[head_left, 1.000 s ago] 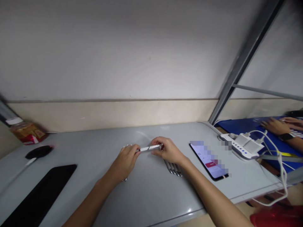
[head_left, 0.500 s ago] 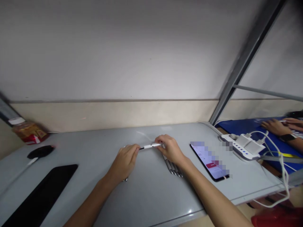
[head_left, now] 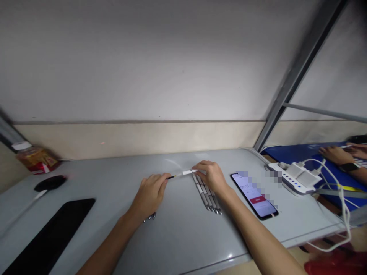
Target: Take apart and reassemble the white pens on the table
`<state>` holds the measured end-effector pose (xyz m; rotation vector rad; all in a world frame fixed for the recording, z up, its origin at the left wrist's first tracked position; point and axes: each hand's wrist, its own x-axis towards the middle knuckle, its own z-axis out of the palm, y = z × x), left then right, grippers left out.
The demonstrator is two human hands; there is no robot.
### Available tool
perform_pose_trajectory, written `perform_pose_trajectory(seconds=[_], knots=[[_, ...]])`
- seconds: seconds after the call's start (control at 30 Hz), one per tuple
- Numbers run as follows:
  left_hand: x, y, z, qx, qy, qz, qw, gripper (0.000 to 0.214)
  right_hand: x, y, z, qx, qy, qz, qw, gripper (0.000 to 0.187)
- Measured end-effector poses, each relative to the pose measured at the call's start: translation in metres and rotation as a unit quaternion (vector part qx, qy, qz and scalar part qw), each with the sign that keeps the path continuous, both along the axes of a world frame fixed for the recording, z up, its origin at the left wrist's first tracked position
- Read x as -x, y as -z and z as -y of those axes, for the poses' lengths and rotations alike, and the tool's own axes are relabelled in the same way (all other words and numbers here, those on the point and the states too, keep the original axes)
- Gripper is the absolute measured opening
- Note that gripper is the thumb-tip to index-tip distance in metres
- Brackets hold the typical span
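Observation:
My left hand (head_left: 150,194) pinches the dark end of a thin pen refill (head_left: 171,177), which has a small yellow band. My right hand (head_left: 211,176) grips a white pen barrel (head_left: 187,172) with its fingertips. The refill and barrel lie in one line between my hands, just above the table, the refill's far end meeting the barrel. Several grey and silver pens (head_left: 204,193) lie side by side below my right hand, their upper ends partly covered. Silver tips (head_left: 154,215) of other pens show under my left wrist; the rest of them is hidden.
A lit phone (head_left: 255,196) lies on the grey table (head_left: 183,236), near a white power strip (head_left: 292,177) with cables. Leftward are a dark flat device (head_left: 54,233), a black puck (head_left: 50,183) and a jar (head_left: 38,159). Another person's hands (head_left: 336,153) are at the blue table.
My hands have moved slightly apart, and a longer stretch of refill shows between them. My right hand has shifted a little right, uncovering more of the pens below it.

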<state>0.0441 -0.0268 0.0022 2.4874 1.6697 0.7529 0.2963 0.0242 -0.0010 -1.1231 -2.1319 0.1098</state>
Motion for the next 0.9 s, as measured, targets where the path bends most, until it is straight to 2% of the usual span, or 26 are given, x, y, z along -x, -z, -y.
perform_pose_trajectory(seconds=[0.17,0.63,0.9], knots=[[-0.001,0.001,0.001,-0.001,0.005,-0.004,1.0,0.029,0.002,-0.001,0.001,-0.004,-0.023,-0.013,1.0,0.018],[-0.002,0.0,0.002,0.002,0.006,0.003,1.0,0.029,0.004,-0.004,0.005,-0.003,-0.027,-0.015,1.0,0.019],[-0.009,-0.001,0.003,0.032,0.007,0.027,0.999,0.025,0.018,-0.004,0.013,0.009,-0.106,-0.036,0.994,0.017]])
